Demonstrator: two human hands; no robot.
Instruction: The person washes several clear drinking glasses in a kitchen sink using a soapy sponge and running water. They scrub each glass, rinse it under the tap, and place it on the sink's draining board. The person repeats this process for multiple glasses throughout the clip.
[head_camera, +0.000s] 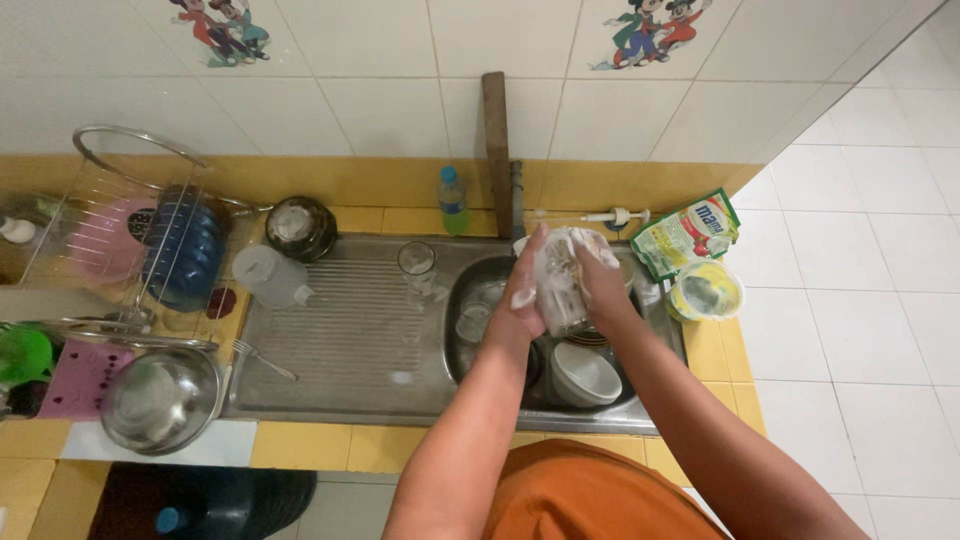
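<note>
Both my hands are raised over the steel sink basin (462, 352). My left hand (527, 283) grips the side of a clear glass (563, 297) covered in white suds. Against the glass's other side my right hand (597, 272) presses a soapy sponge. Below them in the basin lie a white bowl (583, 375) and another glass (474, 320).
On the ribbed drainboard (340, 330) stand an upside-down glass (417, 262), a clear jug (268, 276) and a fork (262, 358). A dish rack (150, 240) with plates and a steel bowl (160, 398) are at the left. A green bottle (452, 201), a refill pouch (688, 232) and a yellow tub (705, 290) line the counter.
</note>
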